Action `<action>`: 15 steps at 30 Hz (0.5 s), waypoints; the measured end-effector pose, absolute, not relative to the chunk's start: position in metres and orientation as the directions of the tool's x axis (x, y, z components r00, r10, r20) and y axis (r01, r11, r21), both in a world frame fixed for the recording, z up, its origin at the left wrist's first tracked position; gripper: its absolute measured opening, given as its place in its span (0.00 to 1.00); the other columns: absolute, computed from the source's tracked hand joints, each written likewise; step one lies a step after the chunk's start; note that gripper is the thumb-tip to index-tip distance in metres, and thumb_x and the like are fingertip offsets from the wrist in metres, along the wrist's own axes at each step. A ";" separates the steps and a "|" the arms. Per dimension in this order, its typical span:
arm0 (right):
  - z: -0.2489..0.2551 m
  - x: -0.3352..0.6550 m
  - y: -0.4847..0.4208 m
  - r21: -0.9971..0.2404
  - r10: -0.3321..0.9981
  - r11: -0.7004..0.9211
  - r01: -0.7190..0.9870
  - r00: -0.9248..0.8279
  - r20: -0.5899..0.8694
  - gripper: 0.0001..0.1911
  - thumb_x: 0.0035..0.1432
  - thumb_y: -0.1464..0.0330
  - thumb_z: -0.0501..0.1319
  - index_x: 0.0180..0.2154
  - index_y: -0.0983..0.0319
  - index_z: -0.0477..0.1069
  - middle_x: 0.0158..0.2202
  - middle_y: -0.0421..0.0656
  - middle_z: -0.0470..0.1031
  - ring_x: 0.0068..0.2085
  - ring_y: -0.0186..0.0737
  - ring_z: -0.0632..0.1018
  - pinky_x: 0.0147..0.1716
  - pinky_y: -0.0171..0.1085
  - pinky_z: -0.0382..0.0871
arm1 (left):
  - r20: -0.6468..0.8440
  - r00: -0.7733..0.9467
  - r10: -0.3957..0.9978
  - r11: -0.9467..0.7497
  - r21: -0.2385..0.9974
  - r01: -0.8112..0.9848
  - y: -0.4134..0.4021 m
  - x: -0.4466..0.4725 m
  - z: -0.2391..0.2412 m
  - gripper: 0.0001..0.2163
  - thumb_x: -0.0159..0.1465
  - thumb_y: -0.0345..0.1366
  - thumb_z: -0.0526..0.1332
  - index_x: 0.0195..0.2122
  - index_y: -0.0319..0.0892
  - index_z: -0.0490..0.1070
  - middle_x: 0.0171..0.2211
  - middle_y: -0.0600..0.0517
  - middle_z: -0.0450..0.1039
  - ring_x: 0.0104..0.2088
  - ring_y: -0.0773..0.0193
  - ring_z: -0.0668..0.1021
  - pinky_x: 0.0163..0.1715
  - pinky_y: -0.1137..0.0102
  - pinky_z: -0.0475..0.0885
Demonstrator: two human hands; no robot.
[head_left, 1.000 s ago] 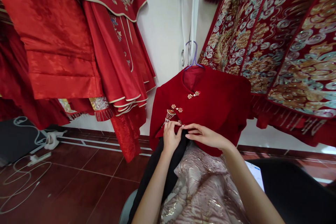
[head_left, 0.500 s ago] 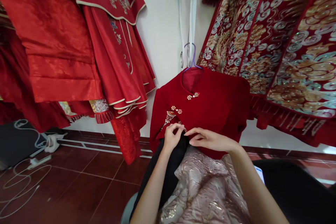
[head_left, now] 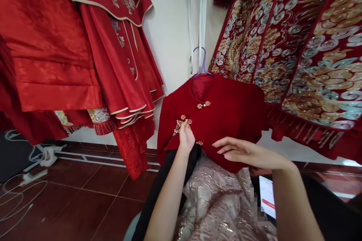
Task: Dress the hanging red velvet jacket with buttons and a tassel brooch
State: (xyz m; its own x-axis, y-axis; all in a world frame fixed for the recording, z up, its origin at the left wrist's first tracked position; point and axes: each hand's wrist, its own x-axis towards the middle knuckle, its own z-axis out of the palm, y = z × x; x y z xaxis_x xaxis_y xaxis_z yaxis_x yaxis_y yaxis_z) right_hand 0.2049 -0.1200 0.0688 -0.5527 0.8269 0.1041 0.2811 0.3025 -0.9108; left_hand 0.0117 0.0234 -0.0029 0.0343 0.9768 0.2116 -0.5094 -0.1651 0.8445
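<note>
A dark red velvet jacket (head_left: 232,109) on a purple hanger (head_left: 203,67) lies over the lap, its front facing me. Jewelled flower fasteners (head_left: 204,104) close it below the collar. My left hand (head_left: 187,137) has its fingers pinched together at the middle fastener, beside a beaded fan-shaped tassel ornament (head_left: 177,126); what the fingertips hold is hidden. A lower fastener (head_left: 199,143) shows right of that wrist. My right hand (head_left: 244,153) is open over the jacket's lower front, fingers stretched toward the left, holding nothing.
Red garments (head_left: 113,64) hang at left, a heavily embroidered red robe (head_left: 283,52) at right. Shiny pinkish fabric (head_left: 215,196) covers the lap. A lit phone (head_left: 267,196) lies by my right forearm. White cables (head_left: 25,196) and shoes (head_left: 48,156) are on the tiled floor.
My left hand has moved up from the lower fastener to the middle one. My right hand has drawn away to the right, uncovering the lower fastener. More of the phone shows.
</note>
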 end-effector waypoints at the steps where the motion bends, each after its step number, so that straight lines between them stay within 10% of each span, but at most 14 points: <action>1: 0.071 0.210 -0.123 -0.907 0.834 0.297 0.299 -0.543 0.095 0.20 0.56 0.60 0.63 0.51 0.56 0.72 0.50 0.47 0.74 0.50 0.44 0.75 0.52 0.46 0.70 | 0.208 0.075 0.975 -0.132 0.817 -0.561 0.018 0.012 -0.006 0.19 0.64 0.46 0.49 0.49 0.42 0.68 0.50 0.46 0.73 0.45 0.61 0.78 0.48 0.62 0.72; 15: 0.093 0.269 -0.166 -0.866 0.887 0.232 0.443 -0.462 0.001 0.21 0.65 0.60 0.54 0.58 0.52 0.62 0.59 0.46 0.66 0.60 0.43 0.67 0.60 0.41 0.63 | 0.180 0.089 0.980 -0.016 0.511 -0.859 0.026 -0.003 -0.003 0.12 0.61 0.34 0.57 0.43 0.39 0.77 0.57 0.48 0.69 0.59 0.62 0.69 0.61 0.67 0.61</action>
